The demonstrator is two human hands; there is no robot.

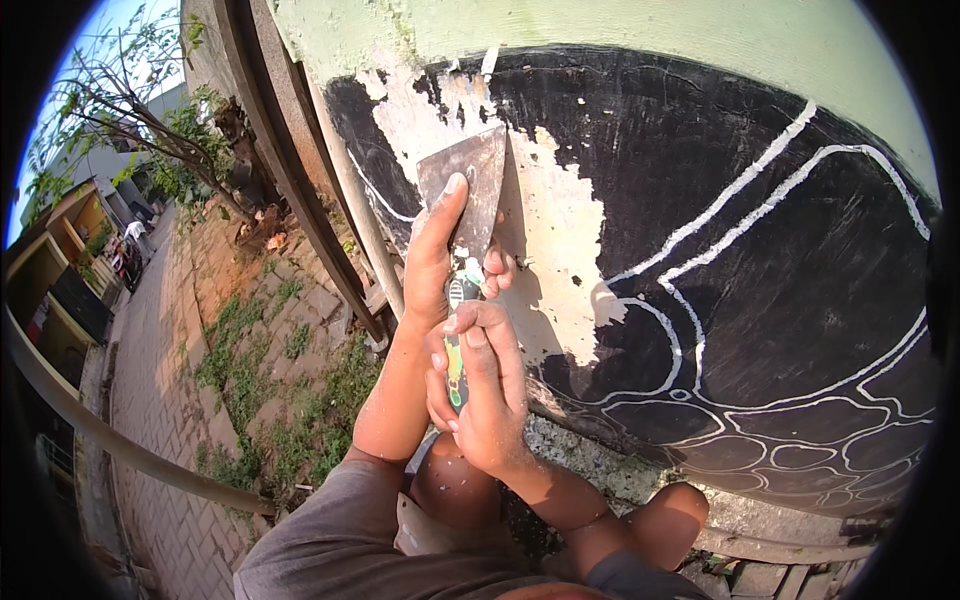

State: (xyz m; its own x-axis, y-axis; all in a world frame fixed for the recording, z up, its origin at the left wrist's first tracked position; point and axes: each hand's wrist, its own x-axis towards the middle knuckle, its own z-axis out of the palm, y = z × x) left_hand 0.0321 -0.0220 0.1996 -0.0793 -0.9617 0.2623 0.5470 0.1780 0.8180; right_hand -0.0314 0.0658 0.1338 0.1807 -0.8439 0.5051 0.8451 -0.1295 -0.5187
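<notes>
Your right hand (485, 385) is wrapped tight around the green handle of the scraper (470, 215), low and near you. Your left hand (440, 255) closes on the same tool farther up, its index finger laid flat along the left side of the metal blade. The blade stands above both hands, its far edge pressed against the wall (760, 200), where black paint with white lines has flaked off to pale plaster. To the left lie a brick path (190, 330) and weeds.
</notes>
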